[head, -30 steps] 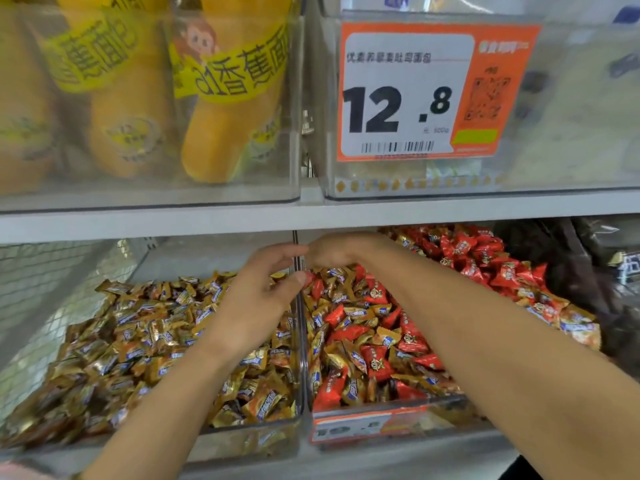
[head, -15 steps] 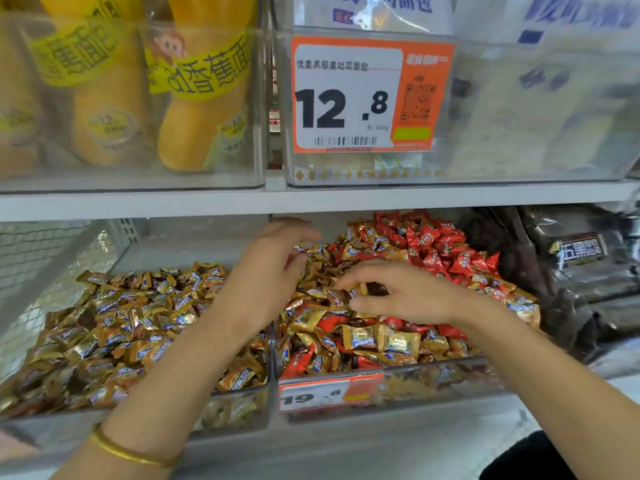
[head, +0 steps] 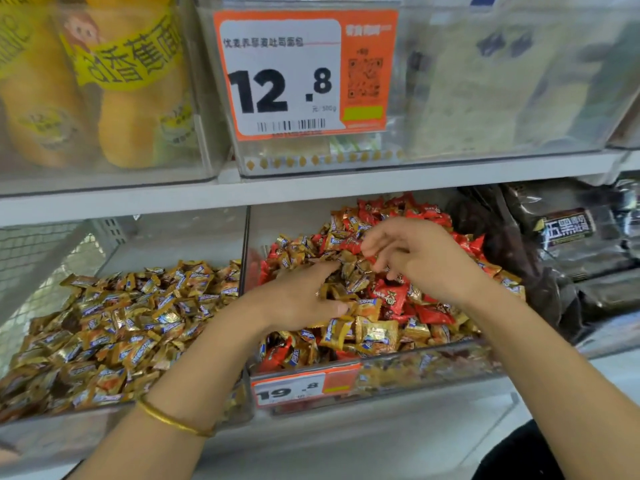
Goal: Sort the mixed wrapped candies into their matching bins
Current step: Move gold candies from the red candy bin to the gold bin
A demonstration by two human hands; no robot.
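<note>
Two clear bins sit side by side on the lower shelf. The left bin [head: 173,237] holds only gold-wrapped candies [head: 121,334]. The right bin [head: 415,372] holds red-wrapped candies [head: 391,296] mixed with gold ones [head: 374,336]. My left hand [head: 294,301] reaches over the divider into the right bin, and its thumb and fingers are curled round a small bunch of gold candies. My right hand [head: 426,261] hovers over the same pile just behind, fingers curled down, and seems to pinch a gold candy at their tips.
A white shelf edge [head: 346,185] runs low above the bins. Above it stand clear bins with yellow banana-cake packs [head: 128,98] and an orange 12.8 price tag [head: 294,74]. Dark packets [head: 568,237] lie right of the mixed bin. A 19.8 tag [head: 294,389] marks its front.
My left hand has moved from the divider into the mixed bin and closed on gold candies. My right hand came forward from the bin's back corner to the middle of the pile.
</note>
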